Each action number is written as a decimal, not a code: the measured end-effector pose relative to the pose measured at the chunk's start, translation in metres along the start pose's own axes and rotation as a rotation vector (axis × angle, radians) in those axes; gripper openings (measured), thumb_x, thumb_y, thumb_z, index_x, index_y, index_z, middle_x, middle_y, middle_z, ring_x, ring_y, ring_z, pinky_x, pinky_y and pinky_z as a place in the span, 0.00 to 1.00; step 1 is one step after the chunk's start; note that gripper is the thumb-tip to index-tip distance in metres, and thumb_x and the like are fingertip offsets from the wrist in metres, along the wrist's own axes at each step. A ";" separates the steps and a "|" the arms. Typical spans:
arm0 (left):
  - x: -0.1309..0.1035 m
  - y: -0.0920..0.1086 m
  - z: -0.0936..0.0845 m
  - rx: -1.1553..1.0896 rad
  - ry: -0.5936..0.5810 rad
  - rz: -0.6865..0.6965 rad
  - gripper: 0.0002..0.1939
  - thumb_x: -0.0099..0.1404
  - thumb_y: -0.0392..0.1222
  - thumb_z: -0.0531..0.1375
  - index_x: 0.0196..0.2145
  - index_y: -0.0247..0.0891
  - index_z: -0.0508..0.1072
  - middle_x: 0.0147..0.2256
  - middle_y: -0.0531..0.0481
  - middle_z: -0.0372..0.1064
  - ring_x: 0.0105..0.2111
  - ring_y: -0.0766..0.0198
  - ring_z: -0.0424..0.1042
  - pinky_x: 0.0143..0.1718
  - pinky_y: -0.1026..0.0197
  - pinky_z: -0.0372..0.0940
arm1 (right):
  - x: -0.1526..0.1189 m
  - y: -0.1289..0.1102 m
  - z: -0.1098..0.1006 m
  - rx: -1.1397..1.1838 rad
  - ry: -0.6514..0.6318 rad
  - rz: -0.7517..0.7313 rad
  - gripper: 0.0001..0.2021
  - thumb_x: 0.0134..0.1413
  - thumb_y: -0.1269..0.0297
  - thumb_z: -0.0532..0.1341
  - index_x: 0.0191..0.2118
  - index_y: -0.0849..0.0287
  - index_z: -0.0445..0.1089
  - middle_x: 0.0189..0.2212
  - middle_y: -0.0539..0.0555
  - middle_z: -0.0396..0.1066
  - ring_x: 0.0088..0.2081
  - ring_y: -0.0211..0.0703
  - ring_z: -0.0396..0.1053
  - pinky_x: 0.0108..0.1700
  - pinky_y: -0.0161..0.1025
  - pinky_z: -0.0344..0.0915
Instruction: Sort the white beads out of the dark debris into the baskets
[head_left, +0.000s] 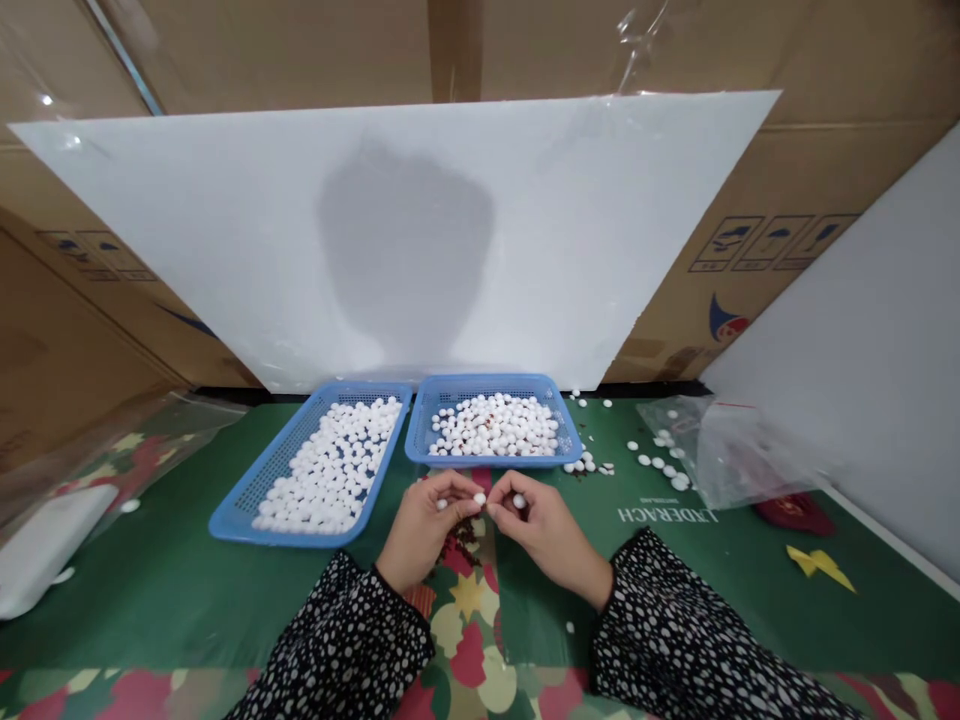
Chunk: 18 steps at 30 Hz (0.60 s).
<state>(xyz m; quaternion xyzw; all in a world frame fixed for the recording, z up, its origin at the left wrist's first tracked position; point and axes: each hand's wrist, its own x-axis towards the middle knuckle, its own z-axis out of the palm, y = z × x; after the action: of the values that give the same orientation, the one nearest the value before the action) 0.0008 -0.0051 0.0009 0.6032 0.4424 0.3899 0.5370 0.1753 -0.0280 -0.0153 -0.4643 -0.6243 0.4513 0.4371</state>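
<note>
My left hand (421,525) is closed, pinching a small white ball (480,498) between thumb and index finger. A second white ball shows inside its curled fingers. Close beside it, my right hand (551,530) is also closed, its thumb and index tips together near the pinched ball. Another white ball (519,501) sits within the right hand's curled fingers. What the right fingertips pinch, if anything, is too small to make out. Under the hands lie dark reddish-brown bits (465,535) on the patterned table cover.
Two blue baskets, left (232,515) and right (487,461), hold many white balls. Loose balls (656,462) and a clear plastic bag (739,455) lie at right. A white object (56,545) lies far left. Yellow scraps (821,566) lie right. A white board (562,230) leans behind.
</note>
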 end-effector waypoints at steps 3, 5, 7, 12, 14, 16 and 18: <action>-0.002 -0.002 0.003 0.035 0.022 0.001 0.04 0.57 0.37 0.64 0.31 0.36 0.77 0.30 0.48 0.76 0.31 0.61 0.72 0.34 0.63 0.64 | 0.001 0.002 -0.001 0.026 0.016 0.007 0.06 0.56 0.63 0.59 0.30 0.59 0.65 0.20 0.44 0.55 0.23 0.35 0.51 0.25 0.32 0.48; -0.003 -0.004 0.006 0.032 0.039 0.000 0.04 0.56 0.38 0.64 0.30 0.36 0.77 0.28 0.48 0.76 0.30 0.61 0.71 0.33 0.63 0.64 | 0.001 0.001 -0.002 0.031 0.029 -0.004 0.07 0.56 0.63 0.59 0.30 0.59 0.65 0.21 0.44 0.56 0.23 0.35 0.51 0.25 0.32 0.49; -0.002 -0.006 0.008 -0.001 0.068 -0.005 0.04 0.56 0.39 0.64 0.30 0.36 0.77 0.27 0.48 0.75 0.29 0.62 0.71 0.32 0.63 0.63 | 0.002 0.000 -0.003 0.022 0.035 -0.016 0.07 0.56 0.62 0.60 0.31 0.59 0.66 0.21 0.45 0.57 0.23 0.35 0.51 0.25 0.32 0.49; -0.001 -0.007 0.008 -0.043 0.103 -0.014 0.05 0.55 0.40 0.65 0.29 0.36 0.76 0.27 0.49 0.75 0.28 0.62 0.70 0.31 0.63 0.63 | 0.002 -0.003 -0.004 0.016 0.037 -0.024 0.05 0.55 0.63 0.61 0.31 0.59 0.67 0.20 0.44 0.55 0.23 0.35 0.51 0.25 0.32 0.49; -0.001 -0.006 0.008 -0.035 0.110 0.002 0.05 0.55 0.40 0.65 0.29 0.36 0.76 0.27 0.49 0.75 0.28 0.61 0.70 0.31 0.62 0.63 | 0.002 -0.003 -0.003 0.017 0.034 -0.027 0.05 0.55 0.63 0.60 0.31 0.59 0.67 0.20 0.44 0.55 0.23 0.35 0.51 0.25 0.32 0.49; -0.002 -0.005 0.008 -0.024 0.119 0.019 0.04 0.56 0.40 0.65 0.29 0.37 0.77 0.27 0.49 0.75 0.29 0.61 0.71 0.32 0.62 0.63 | 0.002 -0.003 -0.003 0.008 0.036 -0.030 0.05 0.55 0.63 0.60 0.31 0.59 0.67 0.20 0.44 0.56 0.23 0.35 0.51 0.25 0.32 0.49; -0.003 -0.004 0.008 -0.001 0.135 0.028 0.04 0.56 0.40 0.64 0.28 0.37 0.77 0.27 0.49 0.75 0.29 0.60 0.71 0.32 0.62 0.64 | 0.001 -0.004 -0.002 0.002 0.042 -0.032 0.05 0.55 0.63 0.60 0.31 0.59 0.67 0.20 0.44 0.56 0.23 0.35 0.52 0.26 0.32 0.50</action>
<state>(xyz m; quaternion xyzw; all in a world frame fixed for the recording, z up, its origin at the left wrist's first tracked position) 0.0074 -0.0104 -0.0040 0.5813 0.4690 0.4374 0.5008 0.1767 -0.0272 -0.0111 -0.4634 -0.6218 0.4350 0.4576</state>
